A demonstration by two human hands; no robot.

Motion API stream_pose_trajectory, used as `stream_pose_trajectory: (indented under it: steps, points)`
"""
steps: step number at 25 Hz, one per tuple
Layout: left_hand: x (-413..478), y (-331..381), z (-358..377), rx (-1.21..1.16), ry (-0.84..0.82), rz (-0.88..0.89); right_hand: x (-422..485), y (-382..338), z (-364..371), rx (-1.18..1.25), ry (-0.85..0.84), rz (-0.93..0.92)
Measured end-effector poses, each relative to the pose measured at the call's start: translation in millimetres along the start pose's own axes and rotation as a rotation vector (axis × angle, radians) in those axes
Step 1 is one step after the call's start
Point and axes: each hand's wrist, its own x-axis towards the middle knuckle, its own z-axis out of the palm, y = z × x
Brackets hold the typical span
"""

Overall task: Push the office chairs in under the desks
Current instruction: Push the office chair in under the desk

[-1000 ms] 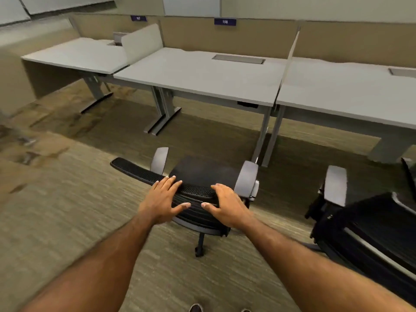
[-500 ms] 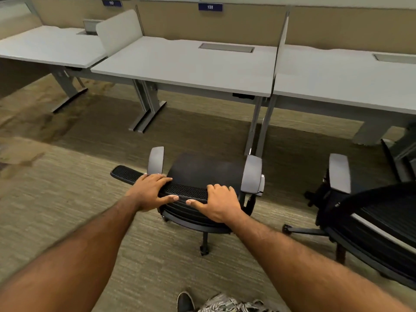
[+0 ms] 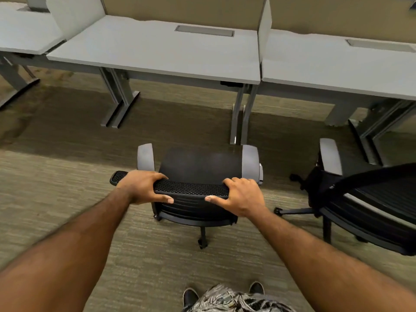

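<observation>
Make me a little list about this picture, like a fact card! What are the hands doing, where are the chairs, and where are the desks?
left hand: gripping the top of the chair's backrest
right hand: gripping the same backrest
held chair: on the carpet, short of the desk, not under it
middle desk: straight ahead, bare top
second chair: to the right, also out on the carpet
right desk: beyond the second chair
shoes: bottom edge

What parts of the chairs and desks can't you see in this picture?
- Held chair, head view: most wheels are hidden under its seat and backrest, which the left hand and right hand grip.
- Second chair: cut off by the right edge.
- Left desk: cut off by the left edge.
- Shoes: partly hidden by patterned clothing.
</observation>
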Motion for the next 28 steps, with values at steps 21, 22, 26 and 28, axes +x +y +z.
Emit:
stream_pose_trajectory:
  steps: [21,22,26,28]
  points:
    - [88,-25,-20,-0.067,0.141,-0.177,156,50,-18,-0.051,0.002,-0.167]
    - [95,-29,-22,-0.070,0.147,-0.187,168,53,-19,-0.051,0.005,-0.176]
    - [123,-41,-29,-0.076,0.194,-0.212,212,62,-20,-0.042,-0.006,-0.205]
    - [136,-50,-33,-0.079,0.219,-0.221,233,63,-21,-0.033,-0.018,-0.207]
